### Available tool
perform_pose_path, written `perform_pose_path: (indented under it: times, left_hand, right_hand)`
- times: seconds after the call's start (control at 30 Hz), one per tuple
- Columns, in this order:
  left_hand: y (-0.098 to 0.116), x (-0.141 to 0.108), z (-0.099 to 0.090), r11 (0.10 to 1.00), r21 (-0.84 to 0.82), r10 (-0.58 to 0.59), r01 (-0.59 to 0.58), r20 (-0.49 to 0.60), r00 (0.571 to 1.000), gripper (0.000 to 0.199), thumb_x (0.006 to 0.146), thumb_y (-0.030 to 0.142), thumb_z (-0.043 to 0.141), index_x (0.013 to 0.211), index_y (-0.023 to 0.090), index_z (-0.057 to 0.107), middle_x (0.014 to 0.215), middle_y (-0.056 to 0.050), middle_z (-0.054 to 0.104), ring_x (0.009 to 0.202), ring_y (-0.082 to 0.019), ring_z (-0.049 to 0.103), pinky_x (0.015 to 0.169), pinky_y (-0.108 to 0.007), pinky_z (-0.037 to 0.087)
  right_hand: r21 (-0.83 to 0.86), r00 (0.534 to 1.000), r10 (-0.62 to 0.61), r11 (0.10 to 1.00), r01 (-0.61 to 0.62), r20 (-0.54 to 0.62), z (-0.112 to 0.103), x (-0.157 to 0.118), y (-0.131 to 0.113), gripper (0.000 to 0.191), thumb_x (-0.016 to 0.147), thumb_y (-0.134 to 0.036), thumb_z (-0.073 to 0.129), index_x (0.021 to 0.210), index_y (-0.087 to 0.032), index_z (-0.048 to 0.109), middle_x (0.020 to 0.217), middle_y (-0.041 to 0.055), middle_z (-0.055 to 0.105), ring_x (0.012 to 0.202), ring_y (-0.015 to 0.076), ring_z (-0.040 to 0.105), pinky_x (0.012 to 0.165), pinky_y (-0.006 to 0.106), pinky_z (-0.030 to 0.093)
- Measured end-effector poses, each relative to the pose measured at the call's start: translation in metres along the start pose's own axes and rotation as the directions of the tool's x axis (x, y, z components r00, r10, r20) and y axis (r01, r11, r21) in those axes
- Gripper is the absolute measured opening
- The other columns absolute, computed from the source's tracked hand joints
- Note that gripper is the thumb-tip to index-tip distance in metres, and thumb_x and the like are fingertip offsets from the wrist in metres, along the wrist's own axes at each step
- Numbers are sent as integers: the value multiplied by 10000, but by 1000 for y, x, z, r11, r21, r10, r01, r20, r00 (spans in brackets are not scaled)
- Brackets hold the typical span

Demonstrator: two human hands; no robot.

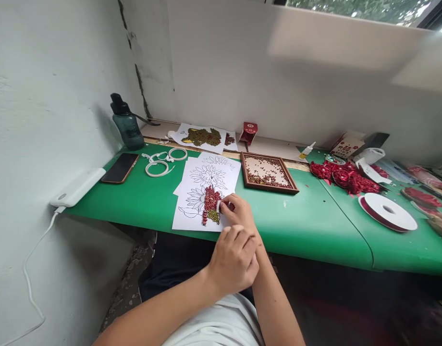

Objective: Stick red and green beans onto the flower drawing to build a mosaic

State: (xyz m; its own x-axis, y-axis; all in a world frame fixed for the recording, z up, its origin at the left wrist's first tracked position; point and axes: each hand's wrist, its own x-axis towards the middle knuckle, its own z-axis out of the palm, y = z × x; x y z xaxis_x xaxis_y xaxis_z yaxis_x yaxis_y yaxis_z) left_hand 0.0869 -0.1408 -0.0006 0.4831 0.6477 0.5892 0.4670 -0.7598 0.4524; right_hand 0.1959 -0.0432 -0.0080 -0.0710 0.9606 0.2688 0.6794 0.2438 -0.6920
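Several line-drawn flower sheets (190, 218) lie overlapping in front of me. On the front one, red beans (210, 199) and a patch of green beans (214, 216) cover part of the drawing. My right hand (239, 211) is closed in a pinch at the right edge of the beans, with a small white piece (218, 206) at its fingertips. Its exact kind is unclear. My left hand (235, 257) is curled into a fist against my right wrist; whatever its fingers may hold is hidden. Right of the sheets stands a brown-framed tray (269, 168) with loose beans in it.
A phone (120, 168), white cables (159, 168), a dark bottle (127, 125) and a white power strip (79, 187) are at left. Bean pictures (202, 137) lie behind. A glue bottle (307, 150), red trimmings (345, 175), ribbon spool (388, 211) and another person's hand (440, 225) are right.
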Motion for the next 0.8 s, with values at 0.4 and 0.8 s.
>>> perform_pose_path:
  times: [0.4,0.8]
  left_hand:
    - [29,-2,-8,946,-226,297,-232,316,901,143,876,218,598,1016,206,626,1042,-14,702,976,-170,634,810,-370,440]
    - [-119,53,-65,956,-70,-279,284,73,958,144,1000,178,509,1043,221,639,1104,-25,685,1095,-206,596,975,-373,512]
  right_hand:
    - [3,1000,-4,1000,4,-3,0,0,2,179,934,-277,573,795,-223,674,842,29,681,676,162,540,659,311,395]
    - [142,997,-72,987,70,10,-8,-4,-7,185,911,-275,557,797,-214,689,791,17,649,655,156,522,640,300,406]
